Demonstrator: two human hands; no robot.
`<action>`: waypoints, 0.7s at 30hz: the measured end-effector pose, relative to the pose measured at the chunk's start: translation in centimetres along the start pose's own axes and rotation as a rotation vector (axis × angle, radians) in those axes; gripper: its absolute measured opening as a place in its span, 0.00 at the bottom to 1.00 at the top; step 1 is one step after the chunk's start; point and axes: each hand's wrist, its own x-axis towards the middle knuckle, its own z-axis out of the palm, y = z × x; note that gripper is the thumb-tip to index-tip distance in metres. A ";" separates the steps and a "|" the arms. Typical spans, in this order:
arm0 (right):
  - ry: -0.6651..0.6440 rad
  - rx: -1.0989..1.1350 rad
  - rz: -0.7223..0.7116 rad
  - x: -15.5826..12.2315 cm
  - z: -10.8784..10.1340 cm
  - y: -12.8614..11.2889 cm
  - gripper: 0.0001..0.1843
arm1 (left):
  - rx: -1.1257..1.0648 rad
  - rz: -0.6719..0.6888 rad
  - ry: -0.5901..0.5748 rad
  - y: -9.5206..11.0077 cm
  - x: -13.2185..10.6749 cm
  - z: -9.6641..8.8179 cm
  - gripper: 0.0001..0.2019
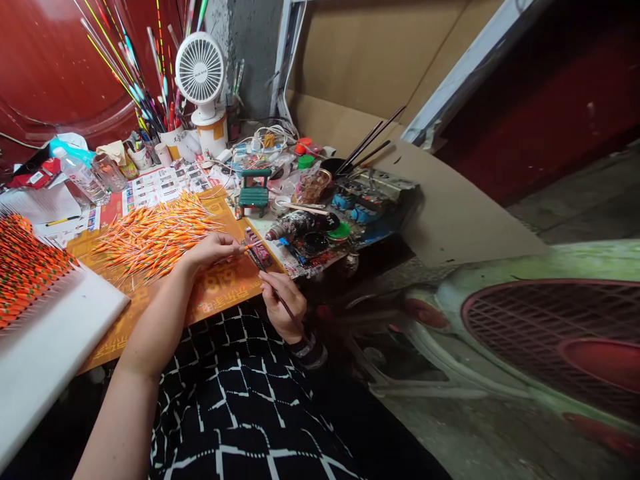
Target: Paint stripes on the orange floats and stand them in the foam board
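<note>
My left hand (213, 250) pinches a small orange fishing float (246, 247) at the table's front edge, its tip pointing right. My right hand (283, 307) is closed round a thin dark paintbrush (267, 283) whose tip reaches up to the float's end. A big pile of orange floats (150, 237) lies on the orange paper (220, 293) just left of my left hand. Further left, rows of orange floats (23, 267) stand in a white foam board (55, 340).
A paint-stained palette area (320, 233) with small paint pots and a green mini bench (253, 193) sits right of the hands. A white desk fan (200, 73), cups of long floats and brushes (135, 73) and a water bottle (80, 177) stand behind. A large green floor fan (540, 333) lies at right.
</note>
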 end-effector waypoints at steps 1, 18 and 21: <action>-0.001 0.000 0.001 0.0 0.0 0.0 0.16 | -0.004 -0.003 0.000 0.0 0.0 0.0 0.21; 0.000 0.030 0.046 0.0 0.0 -0.2 0.16 | 0.004 0.008 -0.011 0.4 -0.1 0.2 0.23; 0.020 0.083 0.077 0.0 -0.1 -0.6 0.16 | 0.018 0.043 -0.007 0.3 0.0 0.1 0.23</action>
